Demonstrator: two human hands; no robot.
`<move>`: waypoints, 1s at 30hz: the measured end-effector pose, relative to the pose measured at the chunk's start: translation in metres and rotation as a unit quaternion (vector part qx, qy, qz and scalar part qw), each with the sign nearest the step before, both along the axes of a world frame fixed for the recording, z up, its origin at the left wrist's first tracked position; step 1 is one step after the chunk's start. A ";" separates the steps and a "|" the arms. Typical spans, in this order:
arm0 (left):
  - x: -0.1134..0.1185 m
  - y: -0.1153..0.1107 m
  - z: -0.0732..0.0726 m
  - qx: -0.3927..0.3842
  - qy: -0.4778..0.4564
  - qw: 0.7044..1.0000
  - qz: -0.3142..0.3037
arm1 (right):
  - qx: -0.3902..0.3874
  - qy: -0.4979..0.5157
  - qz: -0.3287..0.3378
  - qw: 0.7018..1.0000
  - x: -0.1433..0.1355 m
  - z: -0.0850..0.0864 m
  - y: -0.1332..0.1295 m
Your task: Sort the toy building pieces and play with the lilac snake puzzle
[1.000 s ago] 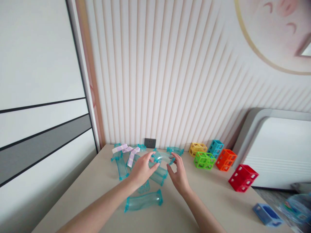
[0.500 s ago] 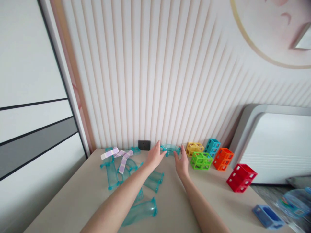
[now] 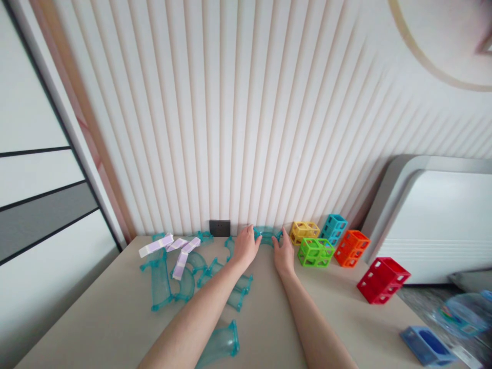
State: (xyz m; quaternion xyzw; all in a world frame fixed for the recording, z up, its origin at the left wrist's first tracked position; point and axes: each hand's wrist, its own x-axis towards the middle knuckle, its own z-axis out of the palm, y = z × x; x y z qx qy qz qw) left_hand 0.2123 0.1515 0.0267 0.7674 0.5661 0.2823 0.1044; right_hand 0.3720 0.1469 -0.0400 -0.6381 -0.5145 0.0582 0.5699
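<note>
Both hands hold one translucent teal piece [image 3: 267,235] at the back of the table, by the ribbed wall. My left hand [image 3: 246,246] grips its left end, and my right hand [image 3: 284,252] has its fingers round the right end. Several translucent teal tube pieces [image 3: 160,282] lie to the left, partly behind my left forearm. Strips of white and lilac blocks [image 3: 157,245] rest among them. Close to my right hand stand a green frame block [image 3: 315,252] and a yellow one [image 3: 304,232].
Blue [image 3: 334,228], orange [image 3: 351,248] and red [image 3: 383,280] frame blocks stand on the right of the table [image 3: 265,328]. A blue block [image 3: 427,346] lies at the right edge, near a clear bottle [image 3: 461,313]. A black socket [image 3: 220,228] is on the wall.
The view has shifted, so the left teal pieces appear further left. My hands have come slightly closer together around the held teal piece, which now looks more level.
</note>
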 end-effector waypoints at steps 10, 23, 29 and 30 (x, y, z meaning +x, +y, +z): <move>-0.001 0.003 -0.006 -0.022 -0.006 1.000 0.005 | -0.015 0.003 0.000 1.000 0.003 -0.006 0.002; 0.001 0.007 -0.009 -0.093 -0.011 0.995 0.041 | -0.010 0.003 0.007 1.000 0.007 -0.013 0.005; 0.000 0.003 -0.004 -0.109 0.005 0.993 0.044 | -0.016 0.001 0.007 1.000 0.008 -0.014 0.007; 0.000 0.002 -0.003 -0.111 0.008 0.993 0.044 | -0.015 0.001 0.007 1.000 0.008 -0.015 0.007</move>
